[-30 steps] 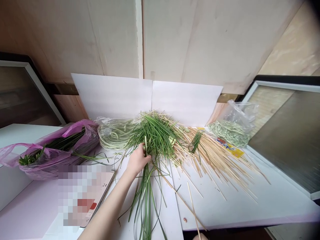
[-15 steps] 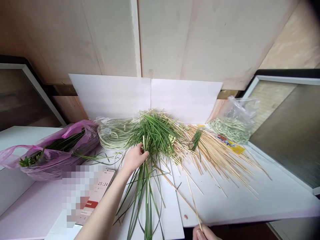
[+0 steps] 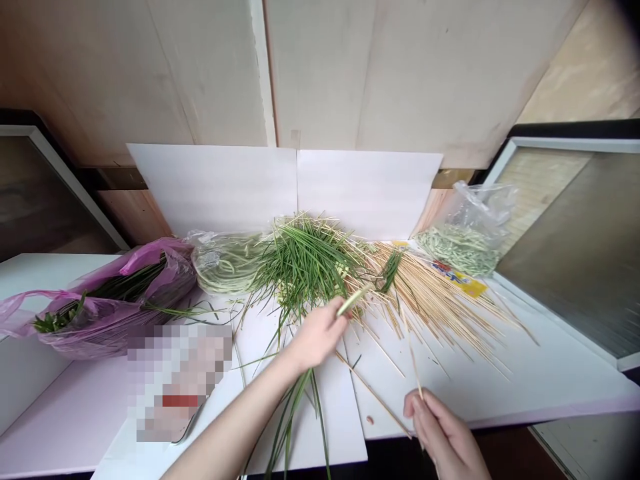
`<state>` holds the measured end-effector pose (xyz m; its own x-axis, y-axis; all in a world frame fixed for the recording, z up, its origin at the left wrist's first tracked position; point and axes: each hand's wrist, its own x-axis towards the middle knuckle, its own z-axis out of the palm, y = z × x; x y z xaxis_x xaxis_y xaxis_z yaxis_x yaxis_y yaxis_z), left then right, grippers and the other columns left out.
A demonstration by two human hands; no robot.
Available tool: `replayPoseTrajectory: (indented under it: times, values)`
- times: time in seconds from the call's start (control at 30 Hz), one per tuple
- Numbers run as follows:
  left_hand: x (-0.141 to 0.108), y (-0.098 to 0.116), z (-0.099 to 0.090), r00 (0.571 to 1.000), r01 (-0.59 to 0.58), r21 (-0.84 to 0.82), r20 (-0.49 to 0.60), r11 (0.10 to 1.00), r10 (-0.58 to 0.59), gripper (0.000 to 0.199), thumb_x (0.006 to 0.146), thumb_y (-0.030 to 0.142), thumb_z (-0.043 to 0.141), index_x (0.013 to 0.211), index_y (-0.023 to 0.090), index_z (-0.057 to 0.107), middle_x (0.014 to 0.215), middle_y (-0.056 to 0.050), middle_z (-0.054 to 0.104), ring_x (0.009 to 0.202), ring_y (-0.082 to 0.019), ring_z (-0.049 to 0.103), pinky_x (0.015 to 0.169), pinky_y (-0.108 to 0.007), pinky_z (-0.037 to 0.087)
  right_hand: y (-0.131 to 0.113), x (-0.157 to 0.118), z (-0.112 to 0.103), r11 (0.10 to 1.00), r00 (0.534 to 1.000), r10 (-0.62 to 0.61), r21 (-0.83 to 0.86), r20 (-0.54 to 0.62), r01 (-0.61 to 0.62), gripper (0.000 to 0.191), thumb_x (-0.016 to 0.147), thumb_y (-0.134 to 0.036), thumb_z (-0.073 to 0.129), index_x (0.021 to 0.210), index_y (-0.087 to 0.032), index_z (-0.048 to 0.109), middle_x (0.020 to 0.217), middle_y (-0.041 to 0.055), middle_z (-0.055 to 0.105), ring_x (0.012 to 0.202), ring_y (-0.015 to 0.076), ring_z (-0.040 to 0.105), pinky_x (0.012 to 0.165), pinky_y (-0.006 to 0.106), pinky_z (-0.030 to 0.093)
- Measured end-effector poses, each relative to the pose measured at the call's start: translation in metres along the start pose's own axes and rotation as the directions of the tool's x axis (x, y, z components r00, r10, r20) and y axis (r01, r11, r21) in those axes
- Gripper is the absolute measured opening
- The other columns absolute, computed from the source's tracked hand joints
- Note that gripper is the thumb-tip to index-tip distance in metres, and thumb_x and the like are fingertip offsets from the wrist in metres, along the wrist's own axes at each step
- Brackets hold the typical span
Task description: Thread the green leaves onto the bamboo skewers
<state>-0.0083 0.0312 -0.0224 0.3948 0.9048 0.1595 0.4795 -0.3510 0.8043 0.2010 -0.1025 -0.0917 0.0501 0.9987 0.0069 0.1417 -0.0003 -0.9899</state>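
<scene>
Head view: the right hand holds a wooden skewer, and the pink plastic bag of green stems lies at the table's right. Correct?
No: the head view shows the pink plastic bag at the table's left; the right hand does hold the wooden skewer.

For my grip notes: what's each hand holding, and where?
Right hand's fingers pinch a bamboo skewer near its lower end; left hand's fingers hold a pale green stem below its tip.

Bamboo skewers (image 3: 430, 310) just beyond the right hand (image 3: 443, 433)
</scene>
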Motion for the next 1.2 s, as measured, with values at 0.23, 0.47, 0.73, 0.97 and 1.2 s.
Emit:
replayPoseTrajectory:
  times: [0.23,0.47,0.73,0.97,1.2]
  values:
    - [0.011,-0.025,0.073,0.990,-0.110,0.481,0.135,0.870,0.050,0.030,0.097,0.038,0.036,0.106,0.017,0.057,0.087,-0.010,0.069,0.075,-0.026,0.066,0.065,-0.033,0.044,-0.019,0.041,-0.025,0.998,1.000,-0.025,-0.056,0.001,0.025,0.046,0.098,-0.061,0.043,0.078,-0.021,0.054,0.061,-0.0069,0.018,0.055,0.0129,0.019,0.051,0.026,0.016]
    - [0.014,-0.041,0.066,0.969,-0.246,0.232,0.092,0.941,0.230,0.023,0.096,0.034,0.049,0.098,0.019,0.067,0.097,-0.007,0.069,0.093,-0.021,0.063,0.083,-0.030,0.047,-0.003,0.045,-0.043,0.989,0.995,0.034,-0.145,0.089,-0.021,0.047,0.098,-0.061,0.040,0.075,-0.021,0.051,0.066,-0.0064,0.013,0.056,0.0132,0.015,0.051,0.026,0.014]
    - [0.014,-0.048,0.053,0.983,-0.080,0.024,-0.161,0.997,0.083,0.031,0.093,0.041,0.055,0.104,0.021,0.076,0.090,-0.007,0.065,0.085,-0.021,0.057,0.077,-0.031,0.043,0.006,0.045,-0.044,0.966,0.996,0.041,-0.259,0.077,-0.020,0.044,0.100,-0.059,0.034,0.084,-0.023,0.054,0.067,-0.0054,0.016,0.057,0.0149,0.021,0.052,0.026,0.020]
    - [0.019,-0.044,0.021,0.981,0.176,-0.717,0.074,0.675,-0.178,0.040,0.086,0.050,0.063,0.100,0.016,0.077,0.075,-0.002,0.061,0.051,-0.006,0.032,0.048,-0.022,0.026,-0.002,0.042,-0.045,0.897,0.994,-0.063,-0.432,0.086,0.094,0.037,0.098,-0.050,0.044,0.095,-0.024,0.070,0.079,0.0025,0.066,0.072,0.0197,0.062,0.067,0.021,0.051]
    - [0.017,-0.043,0.015,0.962,0.260,-0.858,0.187,0.443,-0.201,0.033,0.076,0.036,0.079,0.101,0.015,0.074,0.078,-0.002,0.062,0.055,-0.004,0.043,0.049,-0.017,0.031,0.004,0.037,-0.033,0.888,0.993,-0.106,-0.444,0.057,0.120,0.035,0.099,-0.045,0.048,0.109,-0.024,0.073,0.110,0.0070,0.075,0.101,0.0247,0.070,0.087,0.025,0.056]
